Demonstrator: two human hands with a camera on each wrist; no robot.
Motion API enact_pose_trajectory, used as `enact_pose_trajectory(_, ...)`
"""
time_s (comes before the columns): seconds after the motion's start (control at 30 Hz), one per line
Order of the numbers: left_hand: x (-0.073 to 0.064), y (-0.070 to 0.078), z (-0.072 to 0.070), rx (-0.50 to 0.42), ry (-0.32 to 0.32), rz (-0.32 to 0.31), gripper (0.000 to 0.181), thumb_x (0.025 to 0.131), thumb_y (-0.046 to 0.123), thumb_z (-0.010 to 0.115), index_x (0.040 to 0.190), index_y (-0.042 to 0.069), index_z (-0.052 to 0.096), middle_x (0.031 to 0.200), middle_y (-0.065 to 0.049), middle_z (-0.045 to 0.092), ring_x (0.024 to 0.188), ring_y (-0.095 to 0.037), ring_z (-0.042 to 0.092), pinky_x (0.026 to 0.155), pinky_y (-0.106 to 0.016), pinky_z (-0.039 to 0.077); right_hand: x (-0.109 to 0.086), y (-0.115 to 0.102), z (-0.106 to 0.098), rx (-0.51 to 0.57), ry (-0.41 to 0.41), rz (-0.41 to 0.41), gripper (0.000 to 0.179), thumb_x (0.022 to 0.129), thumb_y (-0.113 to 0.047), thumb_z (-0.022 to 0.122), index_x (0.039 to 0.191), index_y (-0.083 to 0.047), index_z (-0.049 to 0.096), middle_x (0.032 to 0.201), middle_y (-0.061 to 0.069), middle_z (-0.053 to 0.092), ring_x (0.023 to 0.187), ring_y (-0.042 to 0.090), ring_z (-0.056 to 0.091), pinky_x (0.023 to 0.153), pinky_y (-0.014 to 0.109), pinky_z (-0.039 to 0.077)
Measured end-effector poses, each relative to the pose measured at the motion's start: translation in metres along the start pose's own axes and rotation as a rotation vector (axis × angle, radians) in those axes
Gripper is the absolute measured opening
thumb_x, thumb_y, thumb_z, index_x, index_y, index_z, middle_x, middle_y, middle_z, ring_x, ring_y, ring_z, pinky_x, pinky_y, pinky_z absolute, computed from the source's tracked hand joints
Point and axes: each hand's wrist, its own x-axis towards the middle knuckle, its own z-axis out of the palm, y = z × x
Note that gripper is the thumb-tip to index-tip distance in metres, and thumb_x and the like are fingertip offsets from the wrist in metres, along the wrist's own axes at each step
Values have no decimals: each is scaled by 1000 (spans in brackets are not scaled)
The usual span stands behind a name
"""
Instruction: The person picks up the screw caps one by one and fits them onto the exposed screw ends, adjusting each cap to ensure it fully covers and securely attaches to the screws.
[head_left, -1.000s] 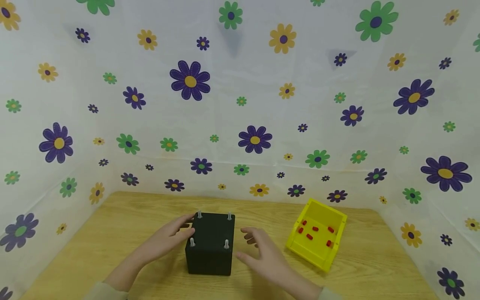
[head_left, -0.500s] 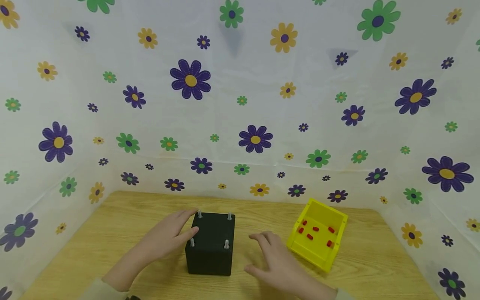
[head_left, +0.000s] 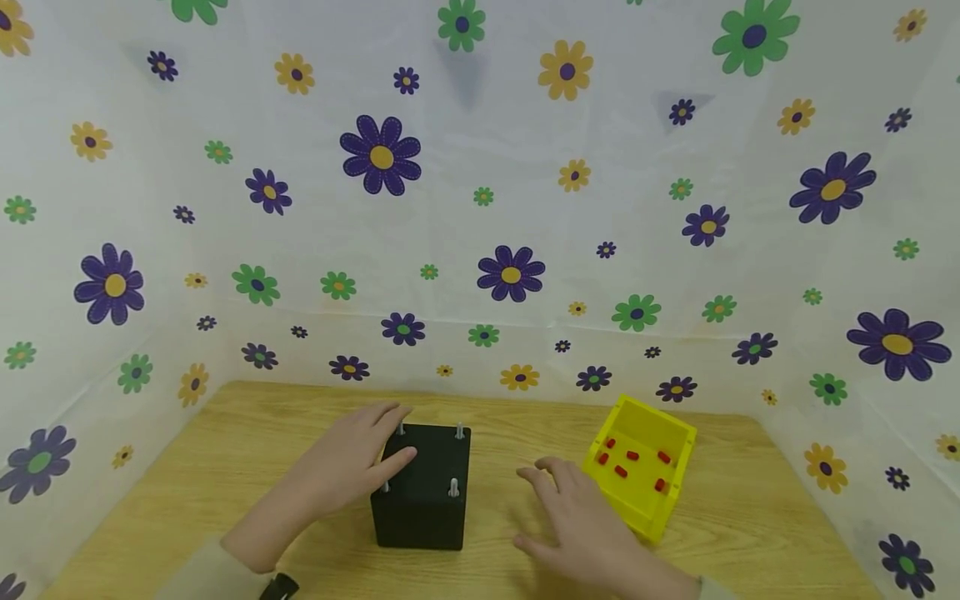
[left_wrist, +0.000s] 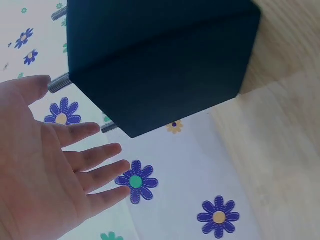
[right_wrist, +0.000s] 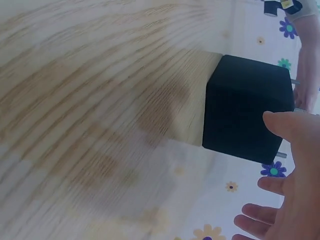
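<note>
A black box (head_left: 420, 523) stands on the table with several metal threaded studs (left_wrist: 60, 83) sticking up from its top corners. Over the box's left side hovers my left hand (head_left: 348, 458), thumb and fingers extended around the two left studs. In the left wrist view its palm (left_wrist: 45, 175) holds nothing, and the thumb tip is close to one stud; contact is unclear. My right hand (head_left: 581, 521) is held above the table between the box and a yellow bin (head_left: 660, 423), fingers loosely bent and grasping nothing. Several small red pieces (head_left: 621, 472) lie inside the bin.
The wooden table (head_left: 517, 442) ends at a white curtain with printed flowers (head_left: 450, 225), which encloses the back and both sides. The yellow bin sits angled at the right. A black band (head_left: 280, 586) shows by the left sleeve.
My right hand has moved right, away from the box and toward the yellow bin. The left hand has shifted slightly right and farther over the box top. Box and bin stay put.
</note>
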Motion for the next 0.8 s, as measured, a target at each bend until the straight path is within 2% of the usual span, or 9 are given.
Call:
enact_pose_trajectory(0.2, 6, 10, -4, 58, 13, 41, 64, 107, 46, 58, 156, 6, 50, 156, -21, 53, 144, -45, 51, 119, -64, 41, -3, 9, -3, -70, 50, -16, 76, 92, -52, 79, 152, -16, 49, 151, 17, 52, 134, 37, 54, 113, 58, 49)
enact_pose_trajectory(0.43, 14, 21, -3, 121, 25, 101, 64, 107, 49, 57, 156, 7, 50, 158, -21, 51, 147, -43, 49, 121, -62, 40, -8, 15, -14, -172, 100, -7, 76, 90, -51, 81, 150, -14, 52, 149, 18, 54, 133, 39, 56, 113, 57, 49)
enact_pose_trajectory(0.6, 22, 30, -4, 125, 33, 132, 64, 108, 49, 56, 156, 8, 49, 160, -20, 49, 149, -42, 46, 124, -61, 36, -8, 21, -18, -201, 123, 17, 76, 89, -52, 82, 149, -15, 53, 149, 19, 53, 133, 41, 56, 113, 59, 49)
enact_pose_trajectory(0.8, 30, 41, -2, 128, -6, 156, 64, 109, 50, 53, 157, 8, 47, 163, -21, 45, 152, -42, 42, 127, -61, 31, -12, 28, -20, -190, 134, 50, 75, 90, -50, 82, 150, -14, 53, 150, 20, 53, 134, 43, 55, 112, 61, 49)
